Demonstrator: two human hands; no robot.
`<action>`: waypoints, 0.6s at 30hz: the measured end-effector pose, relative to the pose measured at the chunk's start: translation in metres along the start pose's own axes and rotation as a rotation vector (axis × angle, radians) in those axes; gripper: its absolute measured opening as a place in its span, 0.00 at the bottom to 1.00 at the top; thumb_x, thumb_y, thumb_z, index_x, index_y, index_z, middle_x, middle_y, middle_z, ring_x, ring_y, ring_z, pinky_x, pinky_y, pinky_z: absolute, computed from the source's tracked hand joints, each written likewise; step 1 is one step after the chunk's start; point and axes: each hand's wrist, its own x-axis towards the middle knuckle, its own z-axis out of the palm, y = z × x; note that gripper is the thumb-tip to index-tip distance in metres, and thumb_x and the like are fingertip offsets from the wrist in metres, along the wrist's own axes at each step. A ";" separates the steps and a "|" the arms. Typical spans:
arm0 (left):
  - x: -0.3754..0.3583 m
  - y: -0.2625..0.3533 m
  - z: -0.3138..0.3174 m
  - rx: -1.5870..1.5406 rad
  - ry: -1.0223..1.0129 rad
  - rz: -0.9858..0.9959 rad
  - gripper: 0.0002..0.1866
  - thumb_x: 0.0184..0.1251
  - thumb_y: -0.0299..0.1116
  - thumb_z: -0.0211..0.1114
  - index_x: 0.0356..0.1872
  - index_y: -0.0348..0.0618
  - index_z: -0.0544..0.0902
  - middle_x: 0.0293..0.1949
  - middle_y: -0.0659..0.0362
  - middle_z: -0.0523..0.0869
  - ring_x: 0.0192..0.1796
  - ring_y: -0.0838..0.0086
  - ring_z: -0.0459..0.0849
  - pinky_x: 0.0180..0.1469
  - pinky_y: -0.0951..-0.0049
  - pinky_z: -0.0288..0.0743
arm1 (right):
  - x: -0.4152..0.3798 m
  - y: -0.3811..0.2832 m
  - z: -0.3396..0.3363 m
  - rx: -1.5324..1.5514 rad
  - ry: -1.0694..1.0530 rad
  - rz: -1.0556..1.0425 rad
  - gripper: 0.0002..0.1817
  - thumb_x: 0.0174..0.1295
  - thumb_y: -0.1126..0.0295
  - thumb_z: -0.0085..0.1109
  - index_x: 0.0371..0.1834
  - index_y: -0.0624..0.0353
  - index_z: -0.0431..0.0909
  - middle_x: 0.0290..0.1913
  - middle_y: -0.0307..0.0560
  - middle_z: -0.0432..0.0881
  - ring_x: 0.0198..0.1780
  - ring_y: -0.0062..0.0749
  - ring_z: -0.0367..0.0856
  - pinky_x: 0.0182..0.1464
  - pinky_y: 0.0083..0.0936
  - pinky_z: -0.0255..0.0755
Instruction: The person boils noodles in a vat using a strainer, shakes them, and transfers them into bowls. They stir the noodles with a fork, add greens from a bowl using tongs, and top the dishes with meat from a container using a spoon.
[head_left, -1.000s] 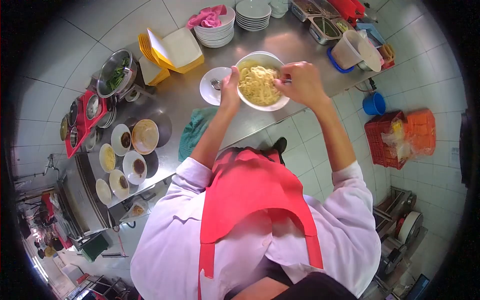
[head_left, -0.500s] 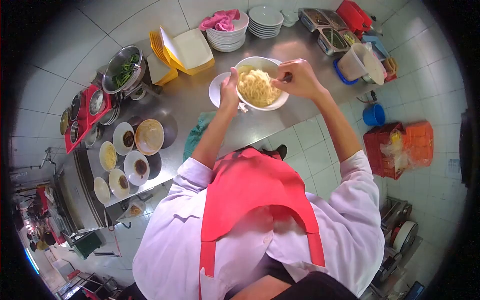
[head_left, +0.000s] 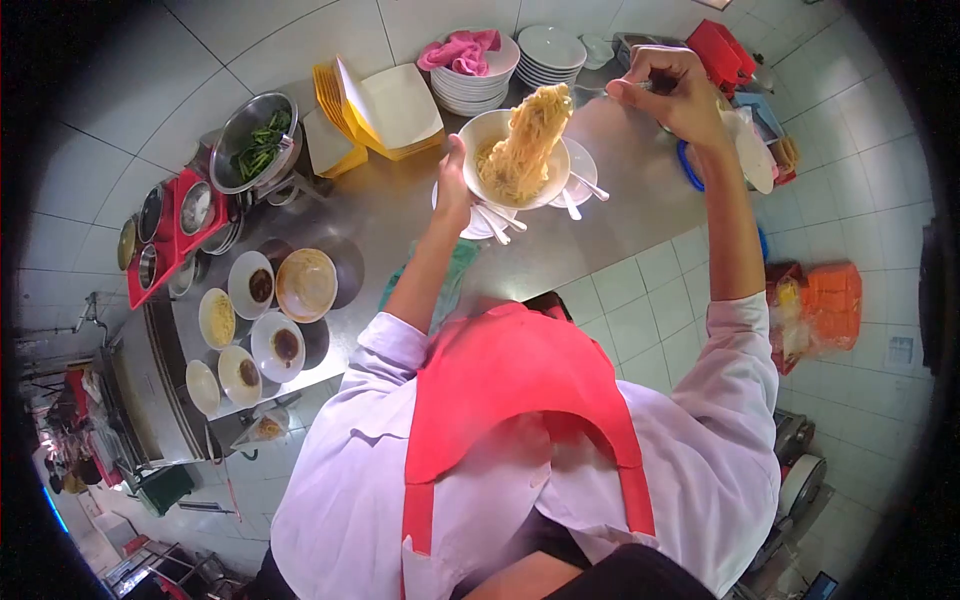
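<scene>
My left hand (head_left: 455,188) grips the left side of a white bowl (head_left: 484,130), with the thumb up along its rim. A tall bundle of yellow noodles (head_left: 537,125) rises out of the bowl, its lower strands still inside. Up and to the right, my right hand (head_left: 678,92) is closed on a thin, fork-like metal utensil (head_left: 592,91); its head is hidden in the noodles. Beneath the bowl, white saucers (head_left: 577,163) stand on the steel counter with several white spoons (head_left: 590,187) on them.
Stacked bowls (head_left: 470,98), plates (head_left: 552,48) and yellow-edged paper sheets (head_left: 400,103) line the back. At left are a colander (head_left: 222,163) of greens, a red tray (head_left: 185,240) and several bowls (head_left: 279,372) with sauce or noodles. A green cloth (head_left: 450,270) lies near the counter's front edge.
My right hand has moved up and to the right, drawing the noodles up out of the bowl. More of the saucers and spoons under the bowl now shows.
</scene>
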 end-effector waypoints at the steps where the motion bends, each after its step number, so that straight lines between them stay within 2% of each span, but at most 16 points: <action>1: -0.001 0.005 0.003 -0.020 0.015 -0.022 0.39 0.67 0.67 0.46 0.56 0.36 0.75 0.46 0.54 0.83 0.45 0.71 0.85 0.43 0.71 0.81 | 0.004 -0.005 -0.001 -0.150 -0.023 0.004 0.11 0.53 0.68 0.70 0.20 0.60 0.78 0.20 0.34 0.75 0.24 0.18 0.72 0.29 0.21 0.65; 2: -0.002 0.008 0.004 -0.040 0.035 -0.043 0.39 0.67 0.67 0.46 0.55 0.36 0.75 0.45 0.54 0.83 0.44 0.72 0.85 0.43 0.72 0.81 | 0.003 -0.003 0.002 -0.149 -0.035 0.002 0.11 0.53 0.68 0.70 0.20 0.60 0.78 0.20 0.34 0.75 0.24 0.18 0.72 0.29 0.21 0.65; 4: 0.008 0.001 -0.003 -0.005 0.053 0.004 0.39 0.67 0.66 0.46 0.55 0.35 0.76 0.44 0.54 0.84 0.43 0.72 0.84 0.42 0.74 0.80 | 0.006 -0.002 0.014 -0.869 -0.215 -0.144 0.11 0.51 0.64 0.67 0.19 0.56 0.78 0.22 0.42 0.79 0.25 0.35 0.79 0.30 0.31 0.70; 5: 0.013 -0.003 -0.008 0.036 0.063 0.041 0.38 0.68 0.66 0.46 0.54 0.35 0.77 0.44 0.54 0.84 0.42 0.73 0.84 0.41 0.75 0.79 | 0.005 -0.011 0.017 -0.949 -0.177 -0.172 0.12 0.48 0.60 0.64 0.17 0.54 0.77 0.23 0.46 0.80 0.29 0.46 0.79 0.32 0.40 0.72; 6: 0.012 0.001 -0.009 0.034 0.082 0.047 0.38 0.68 0.66 0.46 0.54 0.35 0.77 0.44 0.54 0.84 0.42 0.73 0.84 0.41 0.75 0.79 | 0.007 -0.014 0.018 -0.939 -0.186 -0.188 0.12 0.48 0.60 0.64 0.17 0.54 0.77 0.23 0.46 0.80 0.29 0.46 0.79 0.32 0.40 0.72; 8: 0.008 0.003 -0.005 0.120 0.073 0.079 0.38 0.69 0.65 0.47 0.53 0.33 0.77 0.43 0.54 0.84 0.44 0.74 0.83 0.45 0.74 0.77 | 0.007 -0.013 0.019 -0.815 -0.085 -0.062 0.12 0.49 0.60 0.63 0.17 0.55 0.77 0.20 0.45 0.78 0.28 0.45 0.79 0.32 0.40 0.72; 9: 0.010 0.000 -0.001 0.102 0.071 0.080 0.37 0.70 0.63 0.46 0.53 0.32 0.77 0.45 0.54 0.84 0.47 0.73 0.82 0.50 0.72 0.74 | 0.006 0.002 0.031 -0.810 -0.090 -0.062 0.12 0.49 0.60 0.63 0.17 0.55 0.77 0.20 0.45 0.78 0.28 0.45 0.79 0.32 0.40 0.72; 11: 0.011 -0.002 0.009 0.102 0.057 0.058 0.37 0.71 0.63 0.46 0.53 0.31 0.77 0.46 0.53 0.83 0.49 0.72 0.81 0.53 0.72 0.73 | -0.002 0.052 0.070 -0.620 -0.236 -0.117 0.11 0.49 0.64 0.65 0.17 0.57 0.78 0.16 0.45 0.74 0.22 0.37 0.77 0.28 0.34 0.70; 12: 0.014 -0.002 0.013 0.096 0.047 0.045 0.37 0.71 0.62 0.45 0.54 0.31 0.76 0.48 0.53 0.83 0.51 0.71 0.81 0.56 0.71 0.71 | -0.007 0.064 0.074 -0.622 -0.239 -0.122 0.11 0.49 0.64 0.65 0.17 0.57 0.78 0.16 0.45 0.74 0.22 0.37 0.77 0.28 0.34 0.70; 14: 0.019 -0.006 0.015 0.007 0.066 0.039 0.38 0.70 0.63 0.46 0.55 0.32 0.76 0.49 0.52 0.82 0.50 0.71 0.81 0.54 0.71 0.73 | -0.008 0.084 0.072 -0.142 -0.267 -0.007 0.14 0.48 0.72 0.70 0.15 0.62 0.72 0.15 0.36 0.68 0.18 0.17 0.65 0.21 0.20 0.57; 15: 0.016 -0.008 0.013 -0.016 0.093 -0.006 0.38 0.70 0.63 0.47 0.55 0.32 0.75 0.49 0.52 0.82 0.50 0.70 0.82 0.53 0.70 0.75 | -0.008 0.098 0.065 0.013 -0.246 0.210 0.17 0.51 0.75 0.71 0.14 0.60 0.70 0.16 0.28 0.64 0.21 0.09 0.59 0.22 0.15 0.50; 18: 0.021 -0.006 0.013 -0.002 0.107 -0.029 0.39 0.67 0.66 0.47 0.56 0.35 0.74 0.48 0.53 0.82 0.49 0.70 0.83 0.47 0.67 0.81 | 0.006 0.081 0.036 0.114 -0.218 0.276 0.18 0.53 0.75 0.69 0.13 0.57 0.69 0.17 0.25 0.65 0.22 0.07 0.58 0.23 0.14 0.49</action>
